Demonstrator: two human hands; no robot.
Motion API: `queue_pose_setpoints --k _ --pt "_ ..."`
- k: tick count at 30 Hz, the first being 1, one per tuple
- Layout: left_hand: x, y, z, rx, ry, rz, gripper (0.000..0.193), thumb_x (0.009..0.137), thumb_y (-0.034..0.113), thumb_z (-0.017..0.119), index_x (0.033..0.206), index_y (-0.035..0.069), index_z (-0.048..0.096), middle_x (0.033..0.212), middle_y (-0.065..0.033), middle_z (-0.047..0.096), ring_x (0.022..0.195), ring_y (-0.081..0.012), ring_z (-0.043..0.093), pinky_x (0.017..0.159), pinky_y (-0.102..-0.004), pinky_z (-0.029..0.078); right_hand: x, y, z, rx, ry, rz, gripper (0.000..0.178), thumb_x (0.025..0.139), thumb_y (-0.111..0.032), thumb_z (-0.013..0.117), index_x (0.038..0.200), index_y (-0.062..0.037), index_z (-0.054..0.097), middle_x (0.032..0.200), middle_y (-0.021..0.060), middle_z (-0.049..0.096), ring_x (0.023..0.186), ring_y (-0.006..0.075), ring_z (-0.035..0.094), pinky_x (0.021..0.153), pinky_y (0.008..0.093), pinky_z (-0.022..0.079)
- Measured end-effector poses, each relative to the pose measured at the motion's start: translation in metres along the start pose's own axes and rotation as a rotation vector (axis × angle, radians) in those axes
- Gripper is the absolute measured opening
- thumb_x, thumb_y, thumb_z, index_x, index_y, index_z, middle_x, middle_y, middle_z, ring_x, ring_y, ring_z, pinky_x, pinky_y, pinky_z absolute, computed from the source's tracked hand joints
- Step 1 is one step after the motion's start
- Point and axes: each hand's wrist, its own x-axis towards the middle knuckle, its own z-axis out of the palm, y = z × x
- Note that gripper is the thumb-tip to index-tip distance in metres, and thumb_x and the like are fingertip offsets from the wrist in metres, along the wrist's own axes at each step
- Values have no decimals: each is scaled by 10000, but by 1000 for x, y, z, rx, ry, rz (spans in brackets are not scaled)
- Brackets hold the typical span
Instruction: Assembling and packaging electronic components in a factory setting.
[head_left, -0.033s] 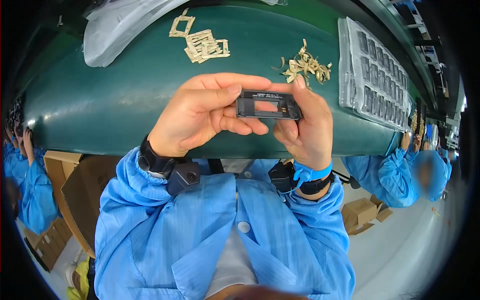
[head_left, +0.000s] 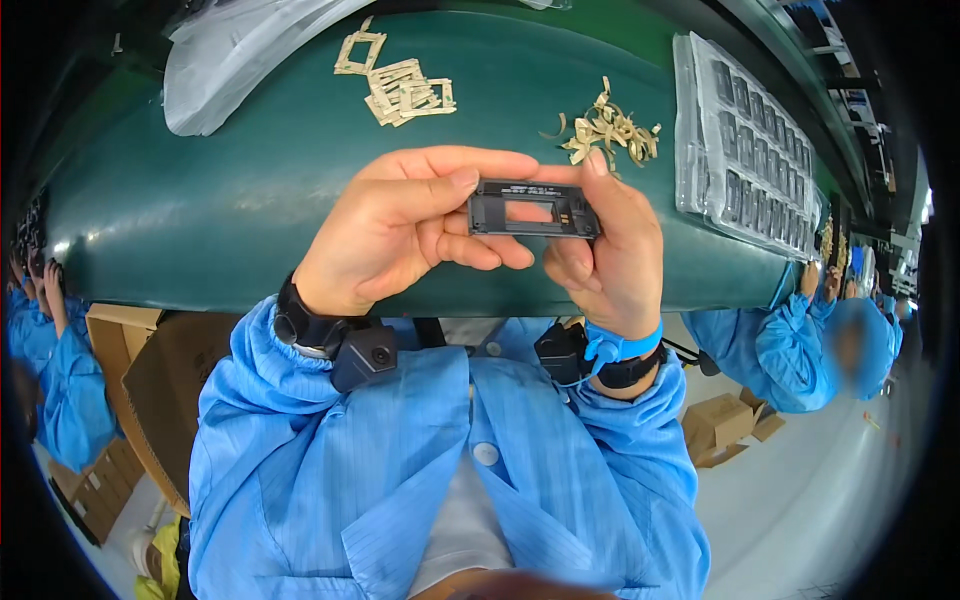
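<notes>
Across a long green table [head_left: 200, 220], a worker in a blue coat [head_left: 400, 450] holds a black frame [head_left: 530, 191] above the near side, the left hand [head_left: 385, 210] pinching its left end, the right hand [head_left: 622, 230] with its grip closed on the right. Beyond lie paper frames [head_left: 400, 92], curled strips [head_left: 612, 132] and a tray [head_left: 688, 120] of black parts [head_left: 745, 148].

Blk rect. part [head_left: 572, 212] w/ oblong cut-out, wht print; held crosswise btwn both hands [head_left: 385, 220].
</notes>
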Motion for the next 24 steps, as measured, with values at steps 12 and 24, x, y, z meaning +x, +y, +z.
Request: queue_pose_setpoints --k 12,24 --pt "-2 -8 -3 75 -5 74 413 953 180 466 1284 -67 443 1174 -250 567 881 -309 668 730 -298 586 4 7 -2 -62 14 -14 470 982 -366 412 1007 63 602 703 114 644 409 51 400 363 190 293" --pt "4 -58 -27 630 298 448 267 957 64 455 1198 -21 529 1036 -84 631 951 -139 614 775 -264 527 22 70 -18 -337 237 -393 121 898 -120 588 840 -20 554 710 -16 570 632 31 470 530 205 390"
